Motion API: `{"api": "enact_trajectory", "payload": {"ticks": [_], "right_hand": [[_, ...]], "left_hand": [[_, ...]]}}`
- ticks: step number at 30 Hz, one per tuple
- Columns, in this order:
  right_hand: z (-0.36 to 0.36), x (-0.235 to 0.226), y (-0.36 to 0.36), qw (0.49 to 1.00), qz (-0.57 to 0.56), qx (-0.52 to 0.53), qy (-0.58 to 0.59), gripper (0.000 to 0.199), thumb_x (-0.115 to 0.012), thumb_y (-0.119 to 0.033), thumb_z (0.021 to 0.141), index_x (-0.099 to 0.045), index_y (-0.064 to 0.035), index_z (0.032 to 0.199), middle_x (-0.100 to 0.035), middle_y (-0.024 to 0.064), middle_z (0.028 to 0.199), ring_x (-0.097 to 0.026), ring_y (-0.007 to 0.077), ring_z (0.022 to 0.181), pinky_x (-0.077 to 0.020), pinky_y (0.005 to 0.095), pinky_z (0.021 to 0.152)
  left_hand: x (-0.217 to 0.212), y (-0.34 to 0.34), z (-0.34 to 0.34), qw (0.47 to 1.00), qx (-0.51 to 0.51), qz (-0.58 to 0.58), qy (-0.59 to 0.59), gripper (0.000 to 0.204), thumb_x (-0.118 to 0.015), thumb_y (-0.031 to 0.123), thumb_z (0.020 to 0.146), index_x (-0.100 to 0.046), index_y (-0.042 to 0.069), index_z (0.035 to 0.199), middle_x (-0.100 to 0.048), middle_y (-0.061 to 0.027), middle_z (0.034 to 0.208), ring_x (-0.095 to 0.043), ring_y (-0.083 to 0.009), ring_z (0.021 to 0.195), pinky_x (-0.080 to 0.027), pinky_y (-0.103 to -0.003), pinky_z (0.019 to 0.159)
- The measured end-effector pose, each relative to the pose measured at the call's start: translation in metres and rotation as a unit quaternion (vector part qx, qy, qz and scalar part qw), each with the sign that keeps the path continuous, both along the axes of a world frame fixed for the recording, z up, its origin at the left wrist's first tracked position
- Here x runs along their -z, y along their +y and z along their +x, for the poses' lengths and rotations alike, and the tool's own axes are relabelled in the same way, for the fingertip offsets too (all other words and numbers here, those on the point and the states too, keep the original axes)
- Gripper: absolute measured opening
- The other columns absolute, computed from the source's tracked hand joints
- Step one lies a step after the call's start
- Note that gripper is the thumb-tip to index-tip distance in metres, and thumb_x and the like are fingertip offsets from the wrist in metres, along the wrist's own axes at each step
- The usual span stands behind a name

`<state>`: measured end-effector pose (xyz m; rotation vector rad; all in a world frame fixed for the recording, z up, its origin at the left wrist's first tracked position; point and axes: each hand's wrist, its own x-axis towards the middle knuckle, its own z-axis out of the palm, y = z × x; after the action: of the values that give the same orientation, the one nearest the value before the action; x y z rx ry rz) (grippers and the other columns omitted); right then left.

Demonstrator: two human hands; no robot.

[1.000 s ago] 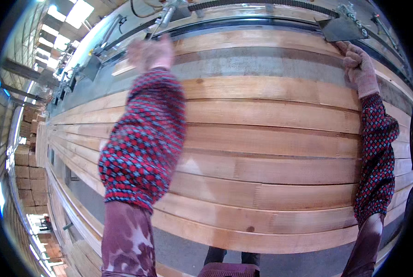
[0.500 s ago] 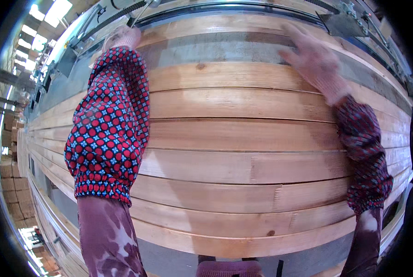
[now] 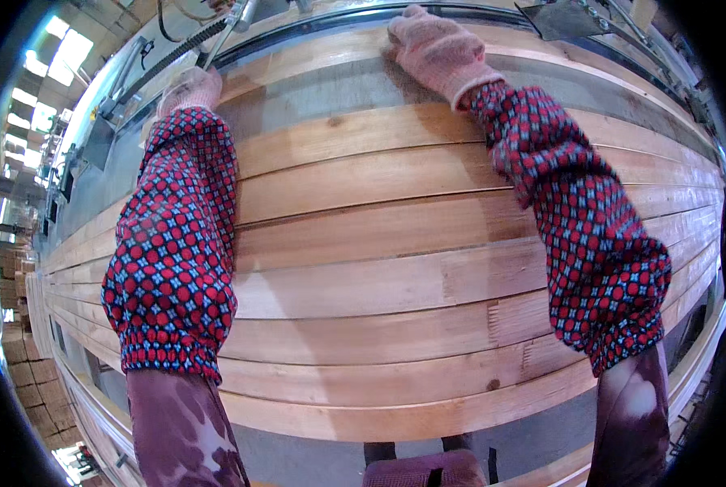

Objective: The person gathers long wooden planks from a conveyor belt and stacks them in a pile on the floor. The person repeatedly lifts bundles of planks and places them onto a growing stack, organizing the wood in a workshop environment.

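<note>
Far board (image 3: 318, 63): one long, narrow, flat length of wood, pale tan with a faint orange cast, its face smooth-looking and its grain too fine to read clearly; it lies crosswise on the far side of a grey work surface (image 3: 314, 99), just beside a dark rail (image 3: 310, 29), and looks bowed at this wide angle. Left hand (image 3: 191, 88), in a pinkish knitted glove, at the board's left portion, a pale end showing just beyond it; fingers largely turned from view, so whether they are apart, together or clamped on the wood cannot be told. Right hand (image 3: 440, 50), gloved alike, over the board's middle stretch; fingers bent and bunched close together, their tips hidden, so a firm grip cannot be confirmed. A strip of bare grey surface separates the far board from a row of boards (image 3: 363, 231), seven in number, side by side with thin dark seams, tan to pinkish in tone; a dark knot marks the farthest of them, another the second nearest, and toothed joint lines cross several. Patterned sleeves (image 3: 176, 235), red dots and blue florets on dark cloth, cover both forearms. Upper right, near the rail: a grey metal plate (image 3: 554, 22).
</note>
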<state>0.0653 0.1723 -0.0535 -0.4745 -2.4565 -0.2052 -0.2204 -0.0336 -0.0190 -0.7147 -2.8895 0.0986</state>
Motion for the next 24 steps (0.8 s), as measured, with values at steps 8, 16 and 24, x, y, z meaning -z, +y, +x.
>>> {"api": "enact_trajectory", "payload": {"ticks": [8,16,24], "right_hand": [[-0.064,-0.017,-0.001,0.988,-0.105,0.055,-0.095,0.026,-0.053,-0.024,0.090,-0.071,-0.0081,0.101,-0.071,0.0150,0.102,-0.070,0.0311,0.091,-0.0563,0.0444,0.077],[-0.050,0.040,0.058,0.999,-0.036,-0.016,0.001,0.031,-0.049,-0.024,0.095,-0.065,-0.0042,0.113,-0.067,0.0147,0.103,-0.067,0.0264,0.094,-0.0559,0.0428,0.085],[0.062,-0.005,0.084,0.992,0.001,0.116,-0.052,0.015,-0.062,-0.017,0.084,-0.070,-0.0066,0.092,-0.071,0.0123,0.097,-0.072,0.0325,0.088,-0.0583,0.0460,0.065]], "left_hand": [[-0.002,-0.064,0.007,0.996,-0.061,0.048,0.034,0.073,-0.038,0.059,0.099,-0.058,-0.003,0.132,-0.056,-0.0284,0.135,-0.053,-0.0401,0.129,-0.041,-0.047,0.108],[0.019,0.007,0.087,0.962,0.246,0.093,-0.080,0.073,-0.047,0.051,0.095,-0.030,0.010,0.153,-0.031,-0.0220,0.158,-0.027,-0.0371,0.147,-0.020,-0.048,0.121],[0.096,-0.028,-0.031,0.983,0.165,-0.081,0.000,0.061,-0.036,0.040,0.104,-0.026,0.013,0.157,-0.017,-0.0134,0.165,-0.016,-0.0328,0.152,-0.015,-0.051,0.122]]}}
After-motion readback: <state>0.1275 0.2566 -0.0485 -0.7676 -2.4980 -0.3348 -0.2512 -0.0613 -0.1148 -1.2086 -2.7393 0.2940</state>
